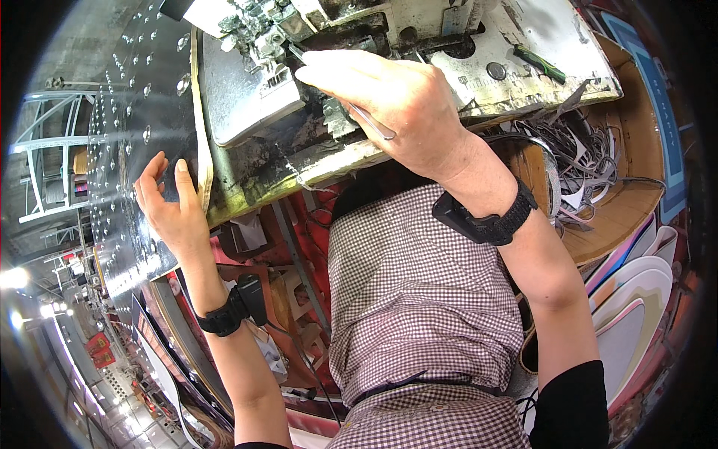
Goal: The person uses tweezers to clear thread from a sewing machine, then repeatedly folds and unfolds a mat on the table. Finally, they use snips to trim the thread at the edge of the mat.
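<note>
My right hand (404, 105) is closed around thin metal tweezers (372, 122), whose rear end sticks out below the fingers. Their tip reaches toward the dirty metal mechanism (265, 49) of what looks like a sewing machine. The fingers partly cover the spot where the tip meets the machine. Beside the mechanism lies a smooth grey metal plate (235, 93). My left hand (176, 206) hovers near the left table edge, fingers apart and nothing in them. A pale strip (198, 112) runs down the table close to its thumb.
A green-handled screwdriver (540, 63) lies on the worn white machine bed (516, 30). Right of the table, a cardboard box (636, 127) holds tangled grey strips (583, 150). Below it stand curved, sole-shaped sheets (636, 314). A glossy dark surface (134, 150) stretches away at left.
</note>
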`<control>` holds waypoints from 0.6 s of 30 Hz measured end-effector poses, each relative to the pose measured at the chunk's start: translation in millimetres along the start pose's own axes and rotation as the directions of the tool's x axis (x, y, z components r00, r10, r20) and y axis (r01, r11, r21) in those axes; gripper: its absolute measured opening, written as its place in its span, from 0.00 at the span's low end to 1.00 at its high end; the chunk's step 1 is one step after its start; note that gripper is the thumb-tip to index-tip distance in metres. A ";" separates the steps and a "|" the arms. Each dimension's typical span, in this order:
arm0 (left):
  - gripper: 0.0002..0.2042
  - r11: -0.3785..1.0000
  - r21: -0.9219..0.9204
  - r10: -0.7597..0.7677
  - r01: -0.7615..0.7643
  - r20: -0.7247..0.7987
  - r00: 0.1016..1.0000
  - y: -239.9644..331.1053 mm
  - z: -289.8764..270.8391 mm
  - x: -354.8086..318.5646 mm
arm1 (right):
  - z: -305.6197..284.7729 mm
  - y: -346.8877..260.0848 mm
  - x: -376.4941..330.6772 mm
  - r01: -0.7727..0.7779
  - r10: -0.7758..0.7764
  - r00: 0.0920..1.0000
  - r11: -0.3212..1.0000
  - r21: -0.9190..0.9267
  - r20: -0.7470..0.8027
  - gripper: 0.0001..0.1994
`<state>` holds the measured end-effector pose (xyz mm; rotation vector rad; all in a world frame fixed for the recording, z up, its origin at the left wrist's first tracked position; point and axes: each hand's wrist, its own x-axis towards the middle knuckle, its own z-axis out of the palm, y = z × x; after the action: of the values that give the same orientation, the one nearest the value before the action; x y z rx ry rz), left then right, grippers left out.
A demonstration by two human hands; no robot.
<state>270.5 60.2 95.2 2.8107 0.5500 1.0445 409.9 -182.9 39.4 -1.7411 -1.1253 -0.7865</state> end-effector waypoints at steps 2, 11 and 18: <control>0.13 1.000 0.003 0.000 0.000 -0.002 1.000 -0.2 0.2 0.0 | 0.3 0.2 -0.4 0.004 -0.004 1.000 1.000 0.005 -0.011 0.16; 0.13 1.000 -0.001 0.001 -0.001 0.000 1.000 -0.7 0.8 -0.4 | -1.6 -1.7 -0.5 -0.010 0.010 1.000 1.000 0.004 -0.008 0.17; 0.13 1.000 0.001 0.002 -0.002 -0.002 1.000 -0.2 -0.4 -0.5 | -5.6 -6.4 -0.8 -0.092 0.089 0.995 0.993 0.080 0.044 0.17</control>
<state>269.8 60.1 95.2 2.8121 0.5483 1.0473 403.5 -187.1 43.1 -1.7330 -1.0826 -0.6438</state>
